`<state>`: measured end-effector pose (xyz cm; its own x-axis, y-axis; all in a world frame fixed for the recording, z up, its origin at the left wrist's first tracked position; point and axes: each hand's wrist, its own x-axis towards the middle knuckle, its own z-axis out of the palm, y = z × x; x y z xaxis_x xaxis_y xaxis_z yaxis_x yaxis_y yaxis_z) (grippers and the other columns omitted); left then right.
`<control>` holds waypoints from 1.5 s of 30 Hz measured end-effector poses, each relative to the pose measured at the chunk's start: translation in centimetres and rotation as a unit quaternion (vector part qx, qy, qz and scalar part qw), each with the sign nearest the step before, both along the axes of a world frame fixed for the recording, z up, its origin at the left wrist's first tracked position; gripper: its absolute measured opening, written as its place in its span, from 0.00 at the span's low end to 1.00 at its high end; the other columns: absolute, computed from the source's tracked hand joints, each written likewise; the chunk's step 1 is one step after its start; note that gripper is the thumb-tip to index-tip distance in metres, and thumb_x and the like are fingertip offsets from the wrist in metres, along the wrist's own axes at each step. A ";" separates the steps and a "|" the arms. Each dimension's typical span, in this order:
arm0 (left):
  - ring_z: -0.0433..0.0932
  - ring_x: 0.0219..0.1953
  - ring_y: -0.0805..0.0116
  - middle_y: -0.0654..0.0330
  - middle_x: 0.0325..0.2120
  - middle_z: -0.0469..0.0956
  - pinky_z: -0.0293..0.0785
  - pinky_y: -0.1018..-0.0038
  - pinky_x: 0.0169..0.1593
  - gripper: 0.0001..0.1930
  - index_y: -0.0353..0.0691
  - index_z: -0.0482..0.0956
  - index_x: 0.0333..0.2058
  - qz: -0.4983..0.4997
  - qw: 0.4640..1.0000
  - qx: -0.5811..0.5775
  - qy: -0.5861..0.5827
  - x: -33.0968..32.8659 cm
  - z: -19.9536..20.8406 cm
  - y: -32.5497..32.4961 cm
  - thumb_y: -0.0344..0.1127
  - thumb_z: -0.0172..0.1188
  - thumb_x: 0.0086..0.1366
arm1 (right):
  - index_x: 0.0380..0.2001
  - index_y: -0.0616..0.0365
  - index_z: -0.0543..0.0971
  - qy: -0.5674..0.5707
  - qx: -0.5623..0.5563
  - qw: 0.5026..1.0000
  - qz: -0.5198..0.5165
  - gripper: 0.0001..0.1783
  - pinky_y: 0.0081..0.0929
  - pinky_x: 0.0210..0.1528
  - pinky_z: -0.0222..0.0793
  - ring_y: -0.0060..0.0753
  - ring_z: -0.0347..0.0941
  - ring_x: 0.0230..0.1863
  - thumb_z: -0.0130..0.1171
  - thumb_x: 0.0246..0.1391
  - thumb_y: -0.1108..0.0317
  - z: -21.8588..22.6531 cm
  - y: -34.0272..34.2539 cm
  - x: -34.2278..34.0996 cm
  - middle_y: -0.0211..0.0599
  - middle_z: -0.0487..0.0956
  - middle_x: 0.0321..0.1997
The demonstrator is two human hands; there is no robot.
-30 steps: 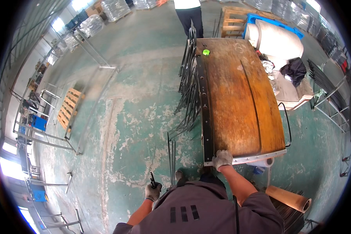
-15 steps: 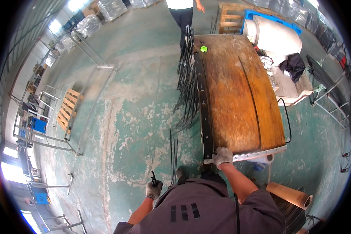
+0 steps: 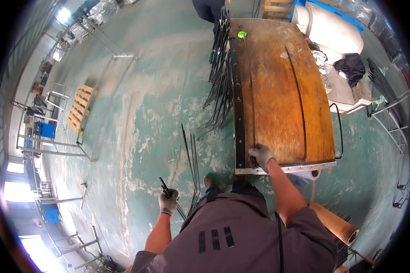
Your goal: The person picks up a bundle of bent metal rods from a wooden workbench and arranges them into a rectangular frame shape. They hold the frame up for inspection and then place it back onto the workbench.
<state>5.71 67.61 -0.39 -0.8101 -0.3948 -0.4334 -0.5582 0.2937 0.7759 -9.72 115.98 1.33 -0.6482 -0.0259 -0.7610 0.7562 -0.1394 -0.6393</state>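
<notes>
My left hand (image 3: 168, 203), in a pale work glove, is closed around thin black rods (image 3: 164, 186) whose ends stick out past the fingers. More black rods (image 3: 193, 159) stand out over the floor to the right of it. At the near left corner of the worn wooden tabletop (image 3: 278, 104), my gloved right hand (image 3: 261, 155) is closed on the near end of a long thin black rod (image 3: 251, 86). This rod lies lengthwise near the table's dark left strip (image 3: 239, 113). A bright green tape measure (image 3: 242, 35) sits by its far end.
A bundle of black rods (image 3: 219, 91) hangs off the table's left side. A bent black bar (image 3: 338, 132) projects on the right. White rolls (image 3: 332, 32) and a black cloth (image 3: 351, 68) lie beyond. A cardboard tube (image 3: 335, 223) is at lower right. Someone's legs (image 3: 208, 10) show at the far end.
A long rod now lies along the table's left side, under my right hand. My left hand has risen and shifted left with its rods. The loose rods' far ends have moved up and left.
</notes>
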 end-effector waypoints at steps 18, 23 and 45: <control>0.82 0.27 0.72 0.62 0.24 0.82 0.78 0.71 0.33 0.07 0.34 0.86 0.37 0.103 0.991 0.025 0.080 -1.2 10.6 -2.9 0.33 0.68 0.69 | 0.55 0.60 0.75 0.484 -0.189 0.851 0.077 0.14 0.34 0.37 0.81 0.36 0.82 0.34 0.62 0.69 0.71 23.7 -3.9 -0.6 0.45 0.82 0.35; 0.81 0.26 0.71 0.62 0.25 0.82 0.78 0.72 0.33 0.07 0.34 0.86 0.38 0.129 0.986 0.051 0.098 0.6 13.0 -8.2 0.32 0.68 0.69 | 0.65 0.63 0.72 0.583 -0.239 0.764 0.136 0.23 0.27 0.31 0.76 0.28 0.77 0.27 0.58 0.71 0.67 31.3 -14.2 -4.0 0.43 0.82 0.38; 0.78 0.26 0.75 0.63 0.22 0.79 0.75 0.70 0.33 0.07 0.36 0.86 0.36 0.104 0.991 -0.060 0.064 -2.1 16.9 -32.2 0.35 0.67 0.68 | 0.43 0.58 0.86 0.302 -0.145 0.850 0.407 0.05 0.27 0.48 0.82 0.26 0.85 0.42 0.69 0.65 0.71 14.3 -56.0 -3.0 0.32 0.89 0.39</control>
<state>3.58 35.42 16.49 -0.7514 -0.6016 -0.2712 -0.5152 0.2780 0.8107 -12.68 59.94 15.67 -0.5960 -0.7822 -0.1817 0.2245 0.0549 -0.9729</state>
